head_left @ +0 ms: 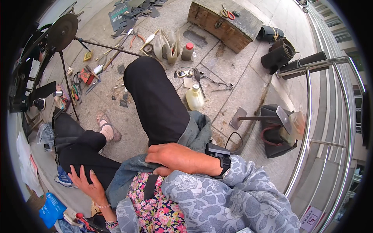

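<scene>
My left hand [90, 187] rests with its fingers spread against the black trouser leg [87, 158] on the left. It holds nothing, and a beaded bracelet circles its wrist. Across my lap, my right hand [176, 158] is bent closed over a worn blue-grey cloth [134, 170], with the thumb below and the fingers above; the fingertips are partly hidden. This cloth drapes over both thighs. A black device is strapped to the right wrist. Beyond the right knee stands a plastic jug [194, 98] of pale yellow liquid, with pincers [223, 86] lying past it.
A wooden chest [227, 29] with orange-handled scissors [227, 14] stands at the back. Dark rolls [278, 56] and a metal railing [307, 116] line the right. A metal shoe anvil [254, 118] is nearer. Scattered hand tools [77, 83] lie beside a black wheeled machine [62, 33] at left.
</scene>
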### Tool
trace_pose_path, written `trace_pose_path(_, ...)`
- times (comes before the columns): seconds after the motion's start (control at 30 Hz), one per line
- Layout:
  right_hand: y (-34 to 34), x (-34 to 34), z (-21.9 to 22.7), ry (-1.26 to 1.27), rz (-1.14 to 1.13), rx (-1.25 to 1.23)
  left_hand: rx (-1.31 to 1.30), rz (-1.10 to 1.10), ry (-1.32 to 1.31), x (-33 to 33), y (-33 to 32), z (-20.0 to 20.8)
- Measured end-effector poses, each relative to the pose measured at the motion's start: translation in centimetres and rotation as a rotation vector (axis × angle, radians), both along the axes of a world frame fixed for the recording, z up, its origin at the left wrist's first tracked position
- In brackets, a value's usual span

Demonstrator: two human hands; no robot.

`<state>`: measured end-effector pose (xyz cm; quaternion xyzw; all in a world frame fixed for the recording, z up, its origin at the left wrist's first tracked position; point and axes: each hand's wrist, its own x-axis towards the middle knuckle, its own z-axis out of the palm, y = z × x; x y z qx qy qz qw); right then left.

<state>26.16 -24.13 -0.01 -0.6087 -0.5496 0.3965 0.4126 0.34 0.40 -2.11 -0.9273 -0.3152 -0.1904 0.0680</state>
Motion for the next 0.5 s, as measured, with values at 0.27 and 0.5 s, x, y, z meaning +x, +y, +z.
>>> trace_pose_path(0.27,1.1,2.8,-0.6,0.204,0.052,-0.018,-0.060,-0.034,0.067,2.2,-0.1,1.1)
trace_pose_path(0.5,0.8,8.1,1.4,0.612,0.115,-0.121,-0.095,-0.071,0.114,4.4,0.7,1.8)
